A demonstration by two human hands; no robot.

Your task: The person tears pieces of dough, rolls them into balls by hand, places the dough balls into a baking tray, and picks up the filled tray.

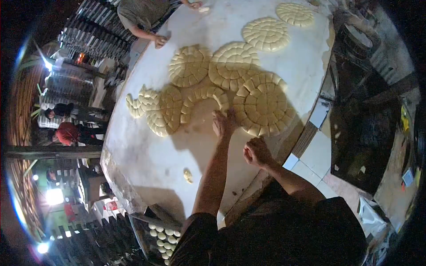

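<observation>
My left hand (224, 124) is at the lower right end of a curved strip of cut dough (205, 92), its fingers bent round the end pieces. My right hand (257, 153) hovers near the table edge with its fingers curled closed; whatever is inside them, if anything, is hidden. Just beyond it lies a big flat round of dough (265, 106), scored into many small pieces in rings. Left of the strip sits another cut round (164, 108), with loose pieces trailing from its left side.
More cut dough rounds (266, 34) lie across the pale floury table (153, 150). A small dough scrap (188, 176) is near my left forearm. Another person's hand (160, 41) rests at the far edge. Dough balls (166, 239) sit on a tray below the table's near left corner.
</observation>
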